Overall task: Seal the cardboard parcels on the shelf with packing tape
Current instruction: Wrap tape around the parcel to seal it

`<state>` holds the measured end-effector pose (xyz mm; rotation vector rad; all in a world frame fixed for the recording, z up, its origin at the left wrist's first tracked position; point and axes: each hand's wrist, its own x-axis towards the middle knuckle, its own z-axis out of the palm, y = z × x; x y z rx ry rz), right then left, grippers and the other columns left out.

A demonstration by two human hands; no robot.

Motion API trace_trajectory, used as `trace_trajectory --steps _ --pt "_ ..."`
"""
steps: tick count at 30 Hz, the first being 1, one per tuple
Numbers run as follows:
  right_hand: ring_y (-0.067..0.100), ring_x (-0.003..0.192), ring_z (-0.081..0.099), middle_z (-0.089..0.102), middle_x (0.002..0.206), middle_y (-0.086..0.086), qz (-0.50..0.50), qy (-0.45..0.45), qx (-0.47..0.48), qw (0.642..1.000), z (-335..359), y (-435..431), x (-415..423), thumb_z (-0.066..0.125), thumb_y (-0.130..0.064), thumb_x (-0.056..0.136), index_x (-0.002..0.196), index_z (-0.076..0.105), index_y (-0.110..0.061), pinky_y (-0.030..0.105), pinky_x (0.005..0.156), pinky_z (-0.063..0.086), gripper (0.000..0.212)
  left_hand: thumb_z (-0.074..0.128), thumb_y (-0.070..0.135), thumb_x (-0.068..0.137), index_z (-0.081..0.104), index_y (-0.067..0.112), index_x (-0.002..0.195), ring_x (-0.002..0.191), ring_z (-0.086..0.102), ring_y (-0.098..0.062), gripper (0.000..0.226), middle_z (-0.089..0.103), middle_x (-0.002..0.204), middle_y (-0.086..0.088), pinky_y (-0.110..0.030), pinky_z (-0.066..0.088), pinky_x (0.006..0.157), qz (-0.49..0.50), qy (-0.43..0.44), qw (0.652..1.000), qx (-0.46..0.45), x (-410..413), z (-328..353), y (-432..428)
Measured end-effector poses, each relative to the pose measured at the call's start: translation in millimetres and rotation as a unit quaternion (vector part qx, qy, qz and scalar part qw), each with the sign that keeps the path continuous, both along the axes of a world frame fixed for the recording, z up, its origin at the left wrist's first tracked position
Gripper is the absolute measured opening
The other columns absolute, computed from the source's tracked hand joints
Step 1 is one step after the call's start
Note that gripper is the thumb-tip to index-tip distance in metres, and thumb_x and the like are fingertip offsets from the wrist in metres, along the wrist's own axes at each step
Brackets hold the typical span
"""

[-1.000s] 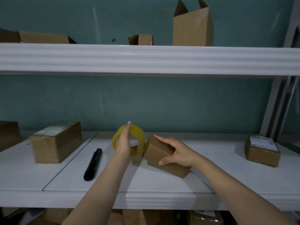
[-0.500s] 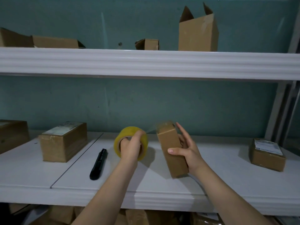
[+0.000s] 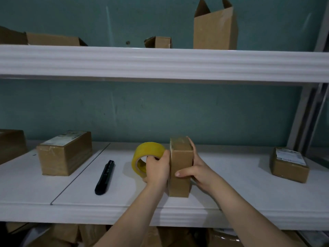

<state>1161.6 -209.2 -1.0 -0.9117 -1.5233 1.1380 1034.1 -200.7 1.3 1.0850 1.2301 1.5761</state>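
Left fingers (image 3: 160, 158) curled over the rim of the tape roll (image 3: 144, 153), thumb hidden, left hand (image 3: 157, 171) holding the roll flush against the left face of the small parcel (image 3: 180, 164). Right fingers (image 3: 193, 148) laid straight up the parcel's right side, thumb hooked across the front face, right hand (image 3: 202, 171) bracing it from the opposite side. Changed within the last 1 s: parcel gone from lying tilted on the shelf (image 3: 231, 204), to tipped up on 1 end, to standing upright near the front edge. Roll closed in from just apart to touching. Likely meaning: strip being wrapped from top down the left side, though no strip clear enough to confirm. Seal on this parcel judged underway, not done. Black tool (image 3: 105, 175), probably a cutter, lying apart to the left, not in hand. Left labelled parcel (image 3: 65, 154) and right labelled parcel (image 3: 288, 164) sitting well apart on the same shelf.
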Motion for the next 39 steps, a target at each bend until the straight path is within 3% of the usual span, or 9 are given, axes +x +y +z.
trace_trajectory --steps 3,7,11,16,19,24,31,35,39 --pt "0.014 0.093 0.063 0.066 0.108 0.003 0.025 -0.013 -0.039 0.999 25.2 -7.0 16.4 0.079 -0.005 0.043 0.136 0.040 -0.022 0.028 0.079 0.050 0.103 0.059 0.043 0.073 0.057 0.019 0.072 0.080 0.060 -0.022 0.024 0.060 0.058 0.009 -0.059 0.029 0.106 0.030 0.058 0.998 0.001 3.3 0.7 -6.4" --pt "0.015 0.077 0.056 0.061 0.079 -0.003 -0.078 -0.075 -0.138 0.985 73.8 -11.7 23.9 0.064 -0.078 0.047 0.097 0.063 -0.017 0.036 0.079 0.040 0.079 0.058 0.038 0.077 0.054 0.029 0.072 0.085 0.061 -0.024 0.011 0.057 0.056 0.008 -0.050 0.022 0.108 0.046 0.108 0.993 0.026 8.3 6.1 -14.8" --pt "0.018 0.072 0.061 0.062 0.083 0.001 -0.215 -0.312 -0.048 0.924 108.4 -18.7 1.8 0.067 -0.061 0.073 0.084 0.061 -0.016 0.024 0.063 0.043 0.046 0.051 0.047 0.067 0.061 0.023 0.074 0.081 0.060 -0.020 0.026 0.059 0.054 0.008 -0.055 0.022 0.106 0.058 0.181 0.980 0.059 16.4 10.3 -16.7" --pt "0.027 0.113 0.055 0.059 0.128 0.009 -0.222 -0.486 -0.021 0.845 113.2 -14.6 -18.8 0.059 -0.038 0.089 0.121 0.060 -0.013 0.026 0.080 0.042 0.040 0.057 0.057 0.071 0.020 0.029 0.151 0.102 0.059 -0.022 0.093 0.066 0.071 0.014 -0.055 0.020 0.109 0.063 0.150 0.986 0.047 17.6 5.2 -14.9" --pt "0.025 0.088 0.061 0.066 0.095 0.007 -0.251 -0.423 -0.021 0.870 106.2 -8.4 -9.9 0.066 -0.032 0.081 0.089 0.065 -0.010 0.029 0.072 0.047 0.024 0.051 0.081 0.059 0.050 0.024 0.136 0.123 0.049 -0.028 0.097 0.064 0.120 0.005 -0.057 0.021 0.111 0.025 -0.019 0.999 -0.023 9.6 4.4 -17.9" --pt "0.019 0.054 0.046 0.046 0.061 0.009 -0.269 -0.255 -0.043 0.928 93.7 -14.8 2.4 0.069 -0.037 0.077 0.065 0.048 -0.011 0.025 0.054 0.031 0.036 0.040 0.066 0.089 0.018 0.034 0.152 0.140 0.029 -0.028 0.074 0.043 0.146 0.002 -0.054 0.000 0.116 0.052 -0.041 0.997 0.031 -1.7 11.6 -14.8" --pt "0.026 0.065 0.065 0.070 0.079 0.017 -0.277 -0.050 -0.065 0.957 71.4 -17.6 17.0 0.068 -0.031 0.083 0.073 0.062 -0.001 0.030 0.061 0.048 0.033 0.056 0.077 0.051 0.063 0.028 0.119 0.134 0.039 -0.030 0.084 0.058 0.132 0.005 -0.064 -0.004 0.111 0.074 0.059 0.994 0.056 -27.8 32.0 -13.0" --pt "0.027 0.078 0.071 0.074 0.088 0.013 -0.238 -0.014 -0.083 0.968 65.3 -14.5 40.5 0.063 -0.034 0.087 0.091 0.070 -0.003 0.033 0.069 0.053 0.032 0.073 0.068 0.057 0.030 0.033 0.147 0.132 0.041 -0.037 0.106 0.055 0.136 0.000 -0.066 0.004 0.112 0.097 0.051 0.993 0.037 -53.8 16.6 0.3" --pt "0.025 0.084 0.071 0.075 0.091 0.010 -0.213 0.057 -0.111 0.969 60.0 -8.9 39.8 0.062 -0.033 0.088 0.095 0.071 -0.008 0.036 0.077 0.054 0.027 0.069 0.071 0.046 0.066 0.011 0.101 0.107 0.059 -0.039 0.081 0.069 0.105 -0.011 -0.066 0.031 0.104 0.066 0.004 0.997 0.029 -53.6 6.2 12.0"
